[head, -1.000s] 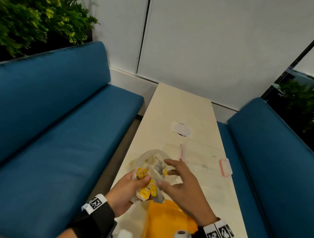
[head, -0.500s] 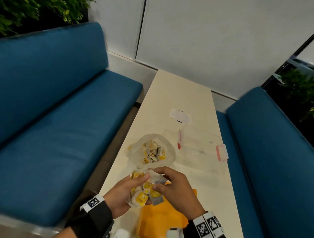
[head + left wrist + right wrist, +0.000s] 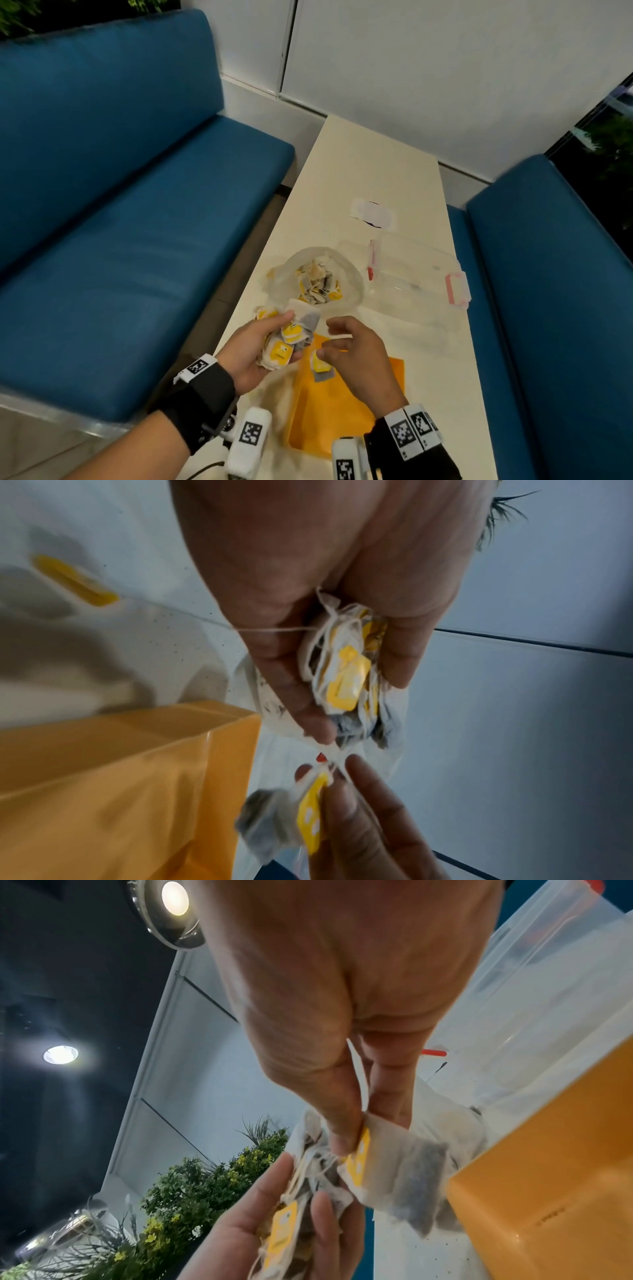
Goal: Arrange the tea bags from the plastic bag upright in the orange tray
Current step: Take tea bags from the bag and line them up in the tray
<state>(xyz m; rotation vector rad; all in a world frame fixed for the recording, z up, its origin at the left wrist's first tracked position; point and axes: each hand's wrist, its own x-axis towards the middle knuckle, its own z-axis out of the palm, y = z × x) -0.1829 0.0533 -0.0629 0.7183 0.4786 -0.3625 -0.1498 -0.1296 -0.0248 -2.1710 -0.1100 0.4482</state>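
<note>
Nearest, glossy orange tray [image 3: 342, 411] on the table; above its far end, right hand [image 3: 359, 356] pinching one papery tea bag [image 3: 322, 368], left hand [image 3: 253, 349] gripping a crumpled bunch of tea bags [image 3: 284, 339] — beyond, crinkly plastic bag [image 3: 318, 277], open-mouthed.

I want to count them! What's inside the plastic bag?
Loose tea bags with yellow tags lie heaped in the open plastic bag. Those underneath the heap are covered, so no count.
</note>
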